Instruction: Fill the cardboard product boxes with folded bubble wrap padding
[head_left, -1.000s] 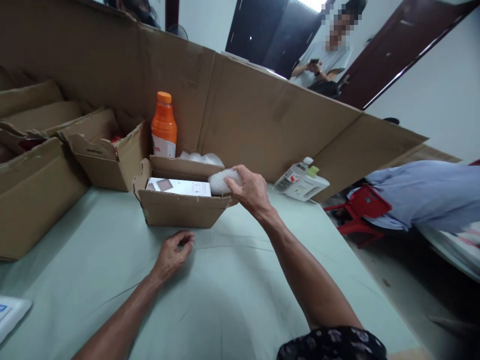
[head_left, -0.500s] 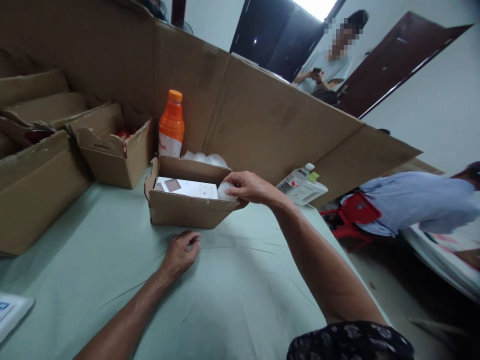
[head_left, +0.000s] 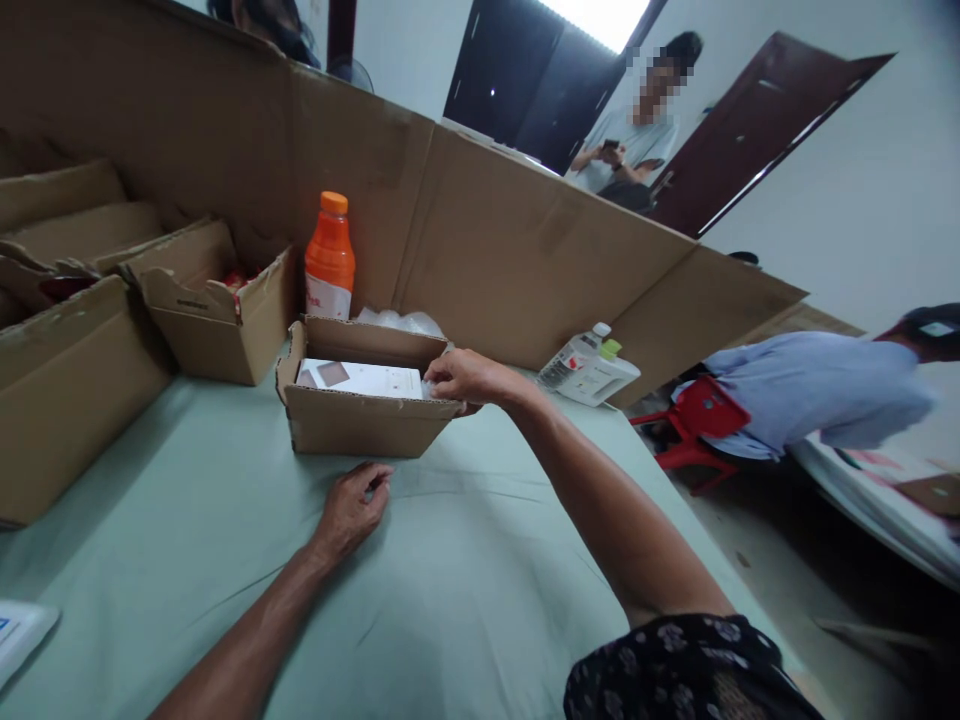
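A small open cardboard box (head_left: 360, 420) sits on the pale green tabletop (head_left: 465, 580). Inside lies a flat white packet (head_left: 364, 378) with a brown square on it. My right hand (head_left: 469, 378) reaches into the box's right end, fingers closed round a white bubble-wrapped bundle (head_left: 429, 388) that is now almost hidden below the rim. My left hand (head_left: 349, 508) rests on the table just in front of the box, fingers loosely curled, holding nothing I can see.
An orange bottle (head_left: 328, 258) and clear wrap (head_left: 401, 321) stand behind the box. More cardboard boxes (head_left: 217, 310) line the left. A tall cardboard wall (head_left: 525, 250) runs behind. White bottles (head_left: 589, 365) lie right. One person bends at right; another stands behind.
My right hand has lowered the white bundle from above the box's rim down into its right end. My left hand has stayed put.
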